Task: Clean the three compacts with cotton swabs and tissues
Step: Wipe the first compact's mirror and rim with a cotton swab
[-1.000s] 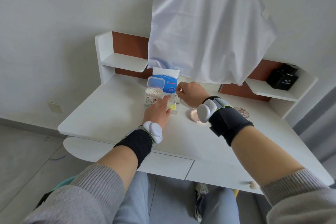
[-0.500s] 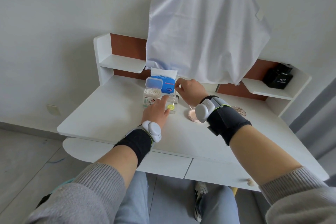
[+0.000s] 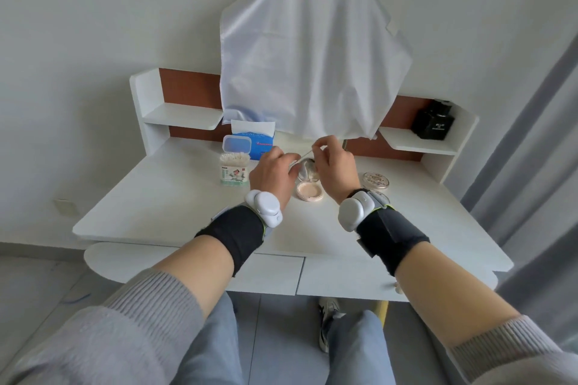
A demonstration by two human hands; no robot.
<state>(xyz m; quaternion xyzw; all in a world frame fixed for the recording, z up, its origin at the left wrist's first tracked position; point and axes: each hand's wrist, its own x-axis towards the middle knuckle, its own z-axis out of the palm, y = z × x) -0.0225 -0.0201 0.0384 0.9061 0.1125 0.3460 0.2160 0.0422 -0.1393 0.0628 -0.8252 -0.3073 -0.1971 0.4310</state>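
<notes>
Cotton swab (image 3: 302,156) held over the open compact (image 3: 309,192)
Right hand (image 3: 336,166) pinches swab above compact; left hand (image 3: 272,173) (fingers curled) beside compact, hold unclear

Plain white walls (image 3: 93,25) in soft, even light. A white desk (image 3: 162,197) with 2 drawers (image 3: 344,275) stands against them, its brown back panel (image 3: 187,87) flanked by 2 small shelves (image 3: 181,116). A white cloth (image 3: 312,56) hangs draped above its middle. Grey curtain (image 3: 538,150) at right; grey floor (image 3: 37,284), probably tiled; a socket (image 3: 64,206) low on the wall.
</notes>
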